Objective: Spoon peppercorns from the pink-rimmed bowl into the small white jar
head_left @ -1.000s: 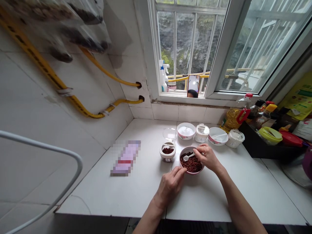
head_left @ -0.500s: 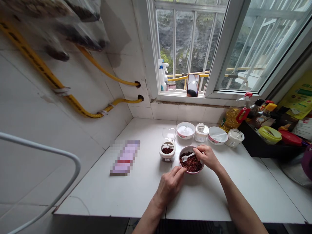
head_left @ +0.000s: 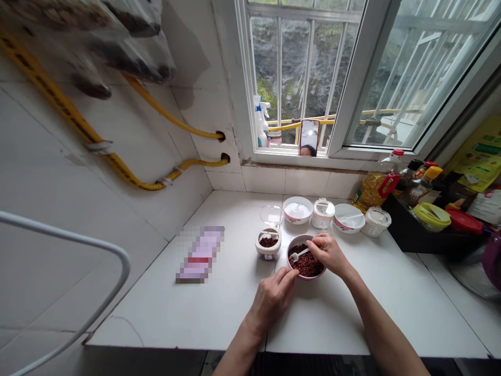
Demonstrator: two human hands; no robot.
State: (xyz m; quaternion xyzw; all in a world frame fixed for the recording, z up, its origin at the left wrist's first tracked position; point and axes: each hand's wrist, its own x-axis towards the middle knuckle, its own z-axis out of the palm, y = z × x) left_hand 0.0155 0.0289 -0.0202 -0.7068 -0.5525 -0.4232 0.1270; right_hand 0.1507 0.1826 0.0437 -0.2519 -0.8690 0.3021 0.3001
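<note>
My left hand (head_left: 275,295) grips the near left rim of a bowl (head_left: 307,279). Inside the bowl lie small dark red-brown grains that look like Sichuan peppercorns (head_left: 311,265). Pinched in my right hand (head_left: 327,252) is a small white spoon (head_left: 301,254), its scoop resting at the left side of the grains. Just left of the bowl stands a seasoning jar (head_left: 268,251) with its clear lid (head_left: 271,214) tipped back and similar dark red grains inside.
Behind are a bowl of white granules (head_left: 298,218), a lidded jar (head_left: 323,214), a bowl with a white spoon (head_left: 348,225) and another jar (head_left: 377,223). An oil bottle (head_left: 370,190) and a black condiment box (head_left: 403,230) stand right. A blurred purple packet (head_left: 201,250) lies left.
My right hand has shifted slightly left and the spoon's scoop has moved a little toward the bowl's left side. My left hand stays on the rim.
</note>
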